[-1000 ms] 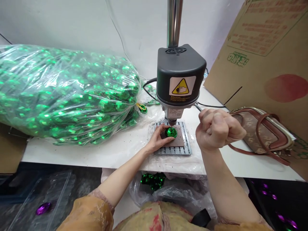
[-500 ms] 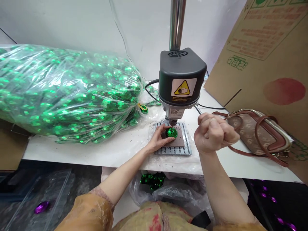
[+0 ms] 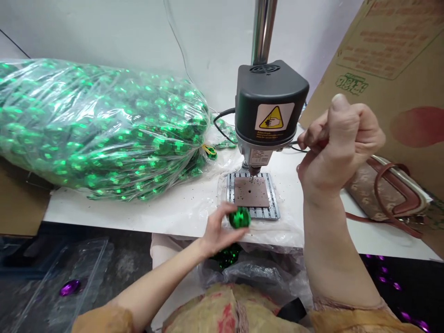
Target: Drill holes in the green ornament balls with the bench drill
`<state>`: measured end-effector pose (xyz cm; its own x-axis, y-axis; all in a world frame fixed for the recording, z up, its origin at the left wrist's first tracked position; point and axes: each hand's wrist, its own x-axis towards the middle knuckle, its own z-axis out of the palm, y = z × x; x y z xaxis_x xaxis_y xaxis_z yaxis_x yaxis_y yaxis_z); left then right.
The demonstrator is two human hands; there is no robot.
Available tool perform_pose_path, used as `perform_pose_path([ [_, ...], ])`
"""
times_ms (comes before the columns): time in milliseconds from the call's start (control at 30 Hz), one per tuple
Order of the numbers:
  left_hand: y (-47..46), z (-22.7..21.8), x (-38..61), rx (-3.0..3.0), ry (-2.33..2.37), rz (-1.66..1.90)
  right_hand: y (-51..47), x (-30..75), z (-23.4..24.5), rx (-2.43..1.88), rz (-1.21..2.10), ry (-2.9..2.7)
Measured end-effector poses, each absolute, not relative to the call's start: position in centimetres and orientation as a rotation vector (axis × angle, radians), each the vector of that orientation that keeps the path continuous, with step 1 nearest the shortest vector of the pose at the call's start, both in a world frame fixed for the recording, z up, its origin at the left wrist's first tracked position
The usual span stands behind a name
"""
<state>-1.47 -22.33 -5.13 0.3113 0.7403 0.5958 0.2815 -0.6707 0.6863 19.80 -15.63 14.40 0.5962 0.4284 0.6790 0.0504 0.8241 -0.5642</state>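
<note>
Between the thumb and fingers of my left hand (image 3: 218, 229) is a shiny green ball (image 3: 239, 218), held just in front of the drill press base (image 3: 274, 210). Pale brown board (image 3: 258, 196), with a small dark hole and scattered specks, lies on that slotted base. Above it the thin bit points down from the black drill head (image 3: 270, 92). My right hand (image 3: 343, 143) is closed to the right of the head, around the feed lever (image 3: 293, 145), whose outer end its fingers hide.
A big clear bag of shiny green balls (image 3: 121, 134) lies on the left of the white table (image 3: 166, 215). On the right stand a handbag (image 3: 391, 189) and a cardboard box (image 3: 388, 92). An open plastic bag (image 3: 263, 273) with green pieces hangs below the table edge.
My left hand has drawn the green ball off the board, toward me. My right hand has risen and moved right with the lever, and the bit now stands clear above the board.
</note>
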Motion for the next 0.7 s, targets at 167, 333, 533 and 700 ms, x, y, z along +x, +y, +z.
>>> perform_pose_path([
  [167,-28.9,-9.1,-5.2,2.931,0.516,0.875,-15.6,19.7,14.2,-0.537,0.235,-0.916],
  [333,-29.1,-11.1,-6.7,2.949,0.615,0.735,-15.8,19.7,14.2,-0.558,0.217,-0.945],
  [533,-17.8,-5.1,-4.2,2.785,0.767,1.179,-15.7,19.7,14.0,-0.562,0.217,-0.939],
  [700,-4.0,0.1,-0.6,2.090,1.505,1.030,-15.7,19.7,14.0,-0.539,0.218,-0.927],
])
